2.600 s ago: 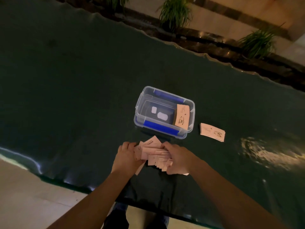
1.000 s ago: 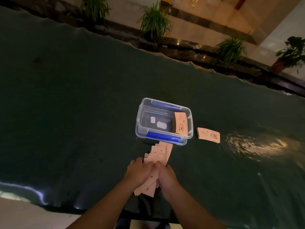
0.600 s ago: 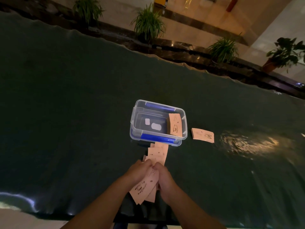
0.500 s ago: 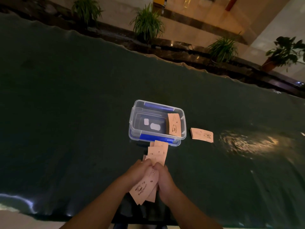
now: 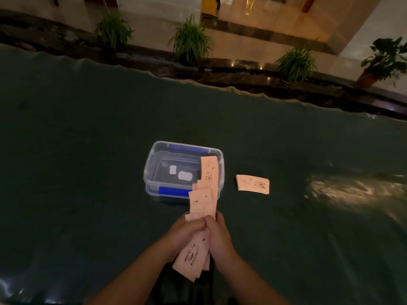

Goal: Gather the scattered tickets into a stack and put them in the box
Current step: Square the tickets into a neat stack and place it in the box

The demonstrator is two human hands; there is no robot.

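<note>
Both hands hold an uneven bunch of pale pink tickets (image 5: 201, 205) above the table's near side. My left hand (image 5: 184, 233) and my right hand (image 5: 219, 236) press together around its middle, so the tickets stick out above and below the fingers. Just beyond stands a clear plastic box (image 5: 152, 164) with blue clips, open at the top. A few tickets (image 5: 209, 170) lean against its right inner wall. A small neat stack of tickets (image 5: 252, 184) lies flat on the table to the right of the box.
The table (image 5: 77, 150) is covered with a dark green glossy sheet, with a light glare at the right. Its near edge runs just below my forearms. Potted plants (image 5: 190, 39) and a dark ledge stand past the far edge.
My hands have drawn the spread tickets together into one bunch and lifted it slightly off the table, towards me. The box and the stack to its right have not moved.
</note>
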